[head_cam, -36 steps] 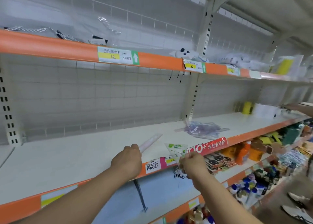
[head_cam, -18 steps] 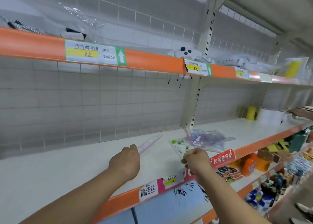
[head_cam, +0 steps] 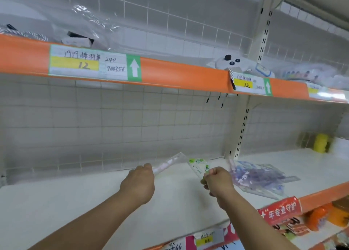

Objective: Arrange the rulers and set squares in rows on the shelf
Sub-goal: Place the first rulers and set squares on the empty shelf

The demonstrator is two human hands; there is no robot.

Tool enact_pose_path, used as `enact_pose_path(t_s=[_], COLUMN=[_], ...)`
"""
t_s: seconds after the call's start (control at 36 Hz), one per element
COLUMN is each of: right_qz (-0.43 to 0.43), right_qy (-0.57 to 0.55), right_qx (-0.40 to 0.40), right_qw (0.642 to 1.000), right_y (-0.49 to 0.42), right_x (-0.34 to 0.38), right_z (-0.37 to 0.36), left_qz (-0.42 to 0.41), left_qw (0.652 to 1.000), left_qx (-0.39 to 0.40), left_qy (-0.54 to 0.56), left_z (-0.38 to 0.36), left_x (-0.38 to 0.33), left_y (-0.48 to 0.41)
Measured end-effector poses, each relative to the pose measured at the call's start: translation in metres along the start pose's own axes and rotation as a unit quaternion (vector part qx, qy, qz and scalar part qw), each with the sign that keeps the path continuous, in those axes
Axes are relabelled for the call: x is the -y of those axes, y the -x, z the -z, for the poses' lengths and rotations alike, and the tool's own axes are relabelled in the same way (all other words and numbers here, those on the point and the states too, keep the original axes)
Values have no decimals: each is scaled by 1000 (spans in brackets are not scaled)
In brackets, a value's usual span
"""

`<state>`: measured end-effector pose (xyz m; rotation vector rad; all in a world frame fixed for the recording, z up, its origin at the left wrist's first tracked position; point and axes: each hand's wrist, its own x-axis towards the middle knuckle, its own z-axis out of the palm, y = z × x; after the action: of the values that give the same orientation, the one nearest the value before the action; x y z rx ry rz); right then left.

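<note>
I'd start the row on the white shelf (head_cam: 75, 202), well left of that messy pile (head_cam: 258, 178) of packets. My left hand (head_cam: 138, 185) is curled round a clear ruler (head_cam: 168, 163) and my right hand (head_cam: 219, 181) pinches a green-labelled set square (head_cam: 198, 167), both low over the board (can't tell if they touch). I'd lay each flat, square to the front edge.

I saw my left hand (head_cam: 138, 185) above the shelf (head_cam: 75, 202), gripping a ruler (head_cam: 170, 163) that pointed toward the back wall (head_cam: 113, 127). To its right, my right hand (head_cam: 219, 181) pinched a set square (head_cam: 199, 167). Just right of that, a pile of rulers and set squares (head_cam: 258, 178) lay on the shelf. Overhead ran the upper shelf (head_cam: 179, 76), with a toy (head_cam: 232, 62) on it.
</note>
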<state>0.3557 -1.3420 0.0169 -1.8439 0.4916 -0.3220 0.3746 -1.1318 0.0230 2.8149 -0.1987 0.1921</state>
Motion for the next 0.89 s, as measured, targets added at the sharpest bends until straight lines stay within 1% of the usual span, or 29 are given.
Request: enact_pose_path(t_s=[0.08, 0.17, 0.31, 0.47, 0.61, 0.69, 0.78, 0.89], right_qz=[9, 15, 25, 18, 19, 28, 26, 33], right_qy=[-2, 0, 14, 2, -9, 4, 31, 106], right_qx=[32, 69, 102, 136, 159, 155, 148, 181], right_qw=[999, 997, 994, 991, 987, 988, 988, 977], right_y=[-12, -23, -43, -50, -49, -50, -55, -58], right_x=[3, 6, 7, 5, 3, -2, -10, -18], right_z=[-9, -12, -15, -26, -36, -38, -32, -21], left_qz=[35, 65, 90, 106, 97, 85, 63, 18], left_qw=[999, 997, 995, 994, 994, 994, 995, 996], left_qx=[-20, -23, -28, 4, 7, 20, 54, 82], left_qy=[-8, -18, -37, -36, -55, -60, -63, -39], left_z=[1, -1, -5, -12, -15, -17, -16, -11], left_x=[1, 0, -2, 13, 30, 46, 66, 90], left_y=[-7, -11, -13, -5, 1, 8, 20, 36])
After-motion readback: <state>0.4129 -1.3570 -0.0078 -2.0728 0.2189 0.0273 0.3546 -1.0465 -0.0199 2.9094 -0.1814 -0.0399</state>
